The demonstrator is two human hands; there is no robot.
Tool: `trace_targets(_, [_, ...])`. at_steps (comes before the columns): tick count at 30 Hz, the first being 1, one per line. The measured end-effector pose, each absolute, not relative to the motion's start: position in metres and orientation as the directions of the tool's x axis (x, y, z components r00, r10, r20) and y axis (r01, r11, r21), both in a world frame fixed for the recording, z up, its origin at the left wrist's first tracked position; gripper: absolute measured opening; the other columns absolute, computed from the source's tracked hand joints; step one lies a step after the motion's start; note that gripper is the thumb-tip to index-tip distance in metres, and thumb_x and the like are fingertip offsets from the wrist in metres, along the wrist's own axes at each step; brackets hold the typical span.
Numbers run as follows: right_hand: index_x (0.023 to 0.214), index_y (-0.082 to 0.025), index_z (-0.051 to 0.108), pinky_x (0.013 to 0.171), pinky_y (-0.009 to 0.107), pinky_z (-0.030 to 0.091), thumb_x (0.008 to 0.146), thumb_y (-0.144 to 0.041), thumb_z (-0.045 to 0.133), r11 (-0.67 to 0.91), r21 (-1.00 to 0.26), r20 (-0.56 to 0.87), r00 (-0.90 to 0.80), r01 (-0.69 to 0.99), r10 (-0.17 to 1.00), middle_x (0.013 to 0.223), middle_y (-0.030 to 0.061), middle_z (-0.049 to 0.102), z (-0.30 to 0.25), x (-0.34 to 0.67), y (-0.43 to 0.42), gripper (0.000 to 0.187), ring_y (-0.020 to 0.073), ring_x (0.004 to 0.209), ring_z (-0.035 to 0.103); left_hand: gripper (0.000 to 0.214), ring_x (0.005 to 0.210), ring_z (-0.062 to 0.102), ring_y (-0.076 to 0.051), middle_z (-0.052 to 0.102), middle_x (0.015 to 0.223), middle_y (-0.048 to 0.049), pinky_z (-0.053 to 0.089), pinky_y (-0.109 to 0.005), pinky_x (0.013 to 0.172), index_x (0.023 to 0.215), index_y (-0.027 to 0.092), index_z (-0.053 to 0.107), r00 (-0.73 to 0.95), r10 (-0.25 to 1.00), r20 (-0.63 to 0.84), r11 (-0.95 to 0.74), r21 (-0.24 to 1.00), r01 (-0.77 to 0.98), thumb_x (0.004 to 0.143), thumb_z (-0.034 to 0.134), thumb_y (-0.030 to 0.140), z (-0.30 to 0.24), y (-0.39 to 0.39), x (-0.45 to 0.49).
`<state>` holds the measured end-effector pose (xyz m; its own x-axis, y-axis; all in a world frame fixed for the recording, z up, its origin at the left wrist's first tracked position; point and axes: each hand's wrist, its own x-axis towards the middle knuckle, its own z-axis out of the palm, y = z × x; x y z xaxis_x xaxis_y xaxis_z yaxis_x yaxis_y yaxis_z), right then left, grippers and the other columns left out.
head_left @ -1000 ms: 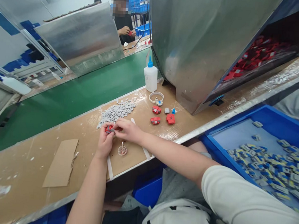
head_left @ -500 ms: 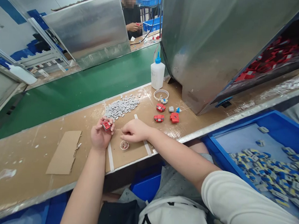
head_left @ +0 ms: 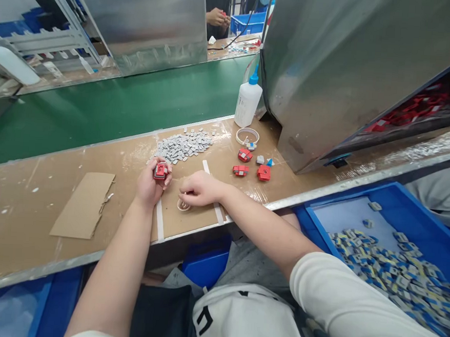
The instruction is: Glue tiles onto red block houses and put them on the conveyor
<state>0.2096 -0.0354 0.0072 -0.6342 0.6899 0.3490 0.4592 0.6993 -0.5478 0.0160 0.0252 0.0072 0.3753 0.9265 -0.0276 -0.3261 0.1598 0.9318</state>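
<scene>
Held up in the fingers of my left hand (head_left: 149, 184) is a small red plastic part (head_left: 160, 170) with a recess in its face. My right hand (head_left: 200, 188) is closed in a pinch over a small round cup (head_left: 184, 204) on the cardboard-covered bench; whatever it pinches is too small to make out. Beyond both hands lies a pile of small grey pieces (head_left: 184, 146). Right of my right hand sit several red parts (head_left: 241, 170), with a grey piece (head_left: 260, 159) and a small blue cap (head_left: 269, 162) beside them.
A white bottle with a blue nozzle (head_left: 248, 101) stands behind a tape roll (head_left: 247, 136). A metal housing (head_left: 331, 78) rises at the right. Nearer me is a blue tray (head_left: 306, 215) of small pieces. Left lies a cardboard sheet (head_left: 83, 205). A co-worker's hands (head_left: 217, 18) show across the green belt (head_left: 137, 106).
The view has shifted slightly. My right hand has come lower, over the small cup. My left hand has turned the red part's recessed face more toward me.
</scene>
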Motion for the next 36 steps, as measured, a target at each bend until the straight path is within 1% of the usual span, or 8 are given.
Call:
trace_targets(7, [0.059,-0.023,0.03,0.062,0.027,0.029,0.089,-0.025,0.046,0.718,-0.578,0.474,-0.556,0.388,0.683,0.058,-0.0027,0.041,0.003,0.211,-0.033,0.033,0.0112,0.057,0.037,0.031,0.035,0.033,-0.006,0.068,0.07,-0.0026,0.02,-0.018,0.032,0.089,0.018,0.06,0.329,0.944,-0.005,0.06,0.986,-0.156,0.091,0.057,0.049,0.002,0.024,0.018])
trace_targets(13, [0.059,-0.023,0.031,0.059,0.026,0.028,0.081,-0.022,0.051,0.715,-0.62,0.41,-0.642,0.325,0.648,0.056,-0.0043,0.034,0.004,0.213,-0.032,0.03,0.0115,0.056,0.034,0.03,0.033,0.031,-0.007,0.063,0.06,-0.002,0.018,-0.018,0.032,0.081,0.018,0.061,0.331,0.944,-0.01,0.049,0.993,-0.108,0.088,0.058,0.048,0.004,0.021,0.021])
trace_targets(15, [0.059,-0.023,0.027,0.059,0.027,0.028,0.084,-0.022,0.049,0.694,-0.638,0.43,-0.594,0.333,0.68,0.057,-0.0047,0.03,0.005,0.213,-0.031,0.034,0.0112,0.056,0.031,0.029,0.033,0.031,-0.009,0.06,0.057,-0.0014,0.017,-0.019,0.032,0.08,0.019,0.062,0.341,0.94,-0.007,0.039,0.996,-0.086,0.088,0.057,0.046,0.003,0.021,0.021])
trace_targets(18, [0.062,-0.024,0.021,0.061,0.027,0.028,0.095,-0.026,0.044,0.63,-0.673,0.505,-0.381,0.387,0.774,0.06,-0.0048,0.026,0.006,0.211,-0.028,0.04,0.0115,0.058,0.03,0.027,0.038,0.038,-0.012,0.057,0.056,-0.0012,0.021,-0.02,0.034,0.076,0.019,0.063,0.344,0.939,0.006,0.001,1.0,-0.02,0.088,0.055,0.041,0.003,0.021,0.022])
trace_targets(21, [0.066,-0.024,0.021,0.063,0.027,0.029,0.102,-0.033,0.04,0.568,-0.695,0.547,-0.189,0.441,0.815,0.063,-0.0043,0.029,0.004,0.208,-0.023,0.041,0.012,0.061,0.032,0.029,0.048,0.047,-0.014,0.057,0.059,-0.0024,0.031,-0.022,0.038,0.071,0.018,0.064,0.333,0.942,0.048,-0.066,0.997,0.041,0.09,0.056,0.037,0.003,0.021,0.024])
trace_targets(24, [0.068,-0.024,0.025,0.064,0.027,0.028,0.104,-0.037,0.04,0.556,-0.706,0.562,-0.13,0.438,0.817,0.065,-0.0042,0.032,0.0,0.204,-0.019,0.041,0.0119,0.063,0.034,0.031,0.05,0.047,-0.014,0.057,0.059,-0.0019,0.034,-0.023,0.042,0.07,0.017,0.064,0.33,0.941,0.08,-0.111,0.991,0.077,0.093,0.055,0.036,0.003,0.02,0.025])
trace_targets(30, [0.069,-0.022,0.03,0.065,0.026,0.027,0.105,-0.039,0.045,0.519,-0.708,0.503,-0.174,0.479,0.846,0.067,-0.0039,0.038,0.001,0.201,-0.018,0.043,0.0115,0.066,0.037,0.031,0.056,0.048,-0.016,0.057,0.063,-0.0011,0.039,-0.025,0.052,0.069,0.018,0.062,0.318,0.937,0.144,-0.204,0.965,0.165,0.095,0.05,0.03,0.005,0.018,0.027])
trace_targets(36, [0.068,-0.022,0.033,0.067,0.027,0.027,0.105,-0.034,0.045,0.503,-0.628,0.499,-0.19,0.593,0.846,0.069,-0.0017,0.043,0.006,0.202,-0.02,0.041,0.013,0.07,0.039,0.033,0.057,0.045,-0.017,0.055,0.061,-0.0006,0.037,-0.026,0.054,0.07,0.019,0.061,0.335,0.93,0.148,-0.226,0.952,0.206,0.097,0.046,0.029,0.005,0.019,0.028])
